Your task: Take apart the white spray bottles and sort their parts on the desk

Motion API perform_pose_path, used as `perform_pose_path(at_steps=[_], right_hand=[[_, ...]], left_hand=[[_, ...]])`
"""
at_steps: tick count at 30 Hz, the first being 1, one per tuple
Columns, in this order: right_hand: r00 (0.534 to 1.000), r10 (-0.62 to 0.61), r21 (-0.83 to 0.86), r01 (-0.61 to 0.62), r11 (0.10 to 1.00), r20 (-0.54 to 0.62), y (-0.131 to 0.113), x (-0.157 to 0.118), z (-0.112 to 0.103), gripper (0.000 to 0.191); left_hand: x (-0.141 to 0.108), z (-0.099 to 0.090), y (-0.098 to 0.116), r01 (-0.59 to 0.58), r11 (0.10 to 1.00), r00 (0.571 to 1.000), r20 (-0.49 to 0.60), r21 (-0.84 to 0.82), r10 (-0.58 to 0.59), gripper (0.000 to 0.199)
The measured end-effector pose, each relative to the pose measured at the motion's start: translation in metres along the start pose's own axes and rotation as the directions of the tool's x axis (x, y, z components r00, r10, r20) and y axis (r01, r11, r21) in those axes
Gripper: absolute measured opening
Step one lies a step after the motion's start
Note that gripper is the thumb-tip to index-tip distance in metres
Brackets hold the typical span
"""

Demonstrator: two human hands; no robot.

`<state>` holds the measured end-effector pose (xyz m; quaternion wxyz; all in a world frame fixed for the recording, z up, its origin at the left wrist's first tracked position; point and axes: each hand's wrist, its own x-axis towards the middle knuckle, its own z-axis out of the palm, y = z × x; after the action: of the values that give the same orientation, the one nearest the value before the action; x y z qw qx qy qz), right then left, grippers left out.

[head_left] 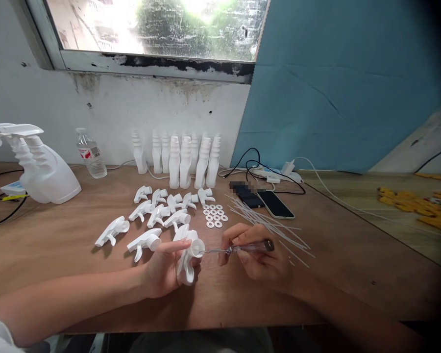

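My left hand [165,269] is wrapped round a white spray trigger head [186,262], its round collar facing right. Between the fingers of my right hand [260,255] is a screwdriver [252,246] with a clear handle, its thin shaft pointing left with the tip at the collar's opening. More white trigger heads [113,231] lie on the table to the left of and behind my left hand. Several white ring washers [213,215] lie flat in rows behind the gap between my hands. Thin white tubes [275,226] lie in a loose bundle behind my right hand.
White bottles [185,164] stand near the wall on the brown table [77,289]. At the left are a large spray bottle [53,171] and a clear water bottle [91,156]. A phone [278,204], dark pouch [247,195] and cables lie at the back right, yellow items [407,203] further right.
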<state>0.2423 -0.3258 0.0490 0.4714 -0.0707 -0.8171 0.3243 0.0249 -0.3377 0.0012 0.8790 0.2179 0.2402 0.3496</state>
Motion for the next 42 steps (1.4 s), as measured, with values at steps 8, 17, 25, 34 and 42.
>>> perform_pose_path(at_steps=[8, 17, 25, 34, 42], right_hand=[[0.998, -0.056, -0.153, 0.060, 0.986, 0.030, -0.008, 0.006, 0.000, 0.026], [0.950, -0.237, -0.286, 0.289, 0.913, 0.202, -0.005, 0.005, -0.004, 0.026], [0.984, -0.143, -0.097, 0.153, 0.983, 0.103, 0.002, 0.000, -0.003, 0.025], [0.999, 0.012, 0.148, -0.019, 0.989, 0.048, 0.004, 0.003, -0.005, 0.016], [0.998, -0.056, 0.106, 0.055, 0.993, 0.012, 0.005, -0.006, 0.000, 0.027]], left_hand=[[0.001, 0.004, -0.006, -0.088, 0.982, 0.996, 0.003, 0.167, 0.089, 0.013], [0.000, 0.006, -0.005, -0.049, 0.982, 0.999, -0.008, 0.185, 0.052, 0.015], [-0.002, 0.005, -0.003, -0.044, 0.986, 0.998, -0.044, 0.163, 0.052, 0.014], [-0.002, 0.002, -0.002, -0.013, 0.987, 0.999, -0.039, 0.160, 0.019, 0.016], [-0.002, 0.002, -0.002, -0.026, 0.990, 1.000, 0.021, 0.135, 0.024, 0.017]])
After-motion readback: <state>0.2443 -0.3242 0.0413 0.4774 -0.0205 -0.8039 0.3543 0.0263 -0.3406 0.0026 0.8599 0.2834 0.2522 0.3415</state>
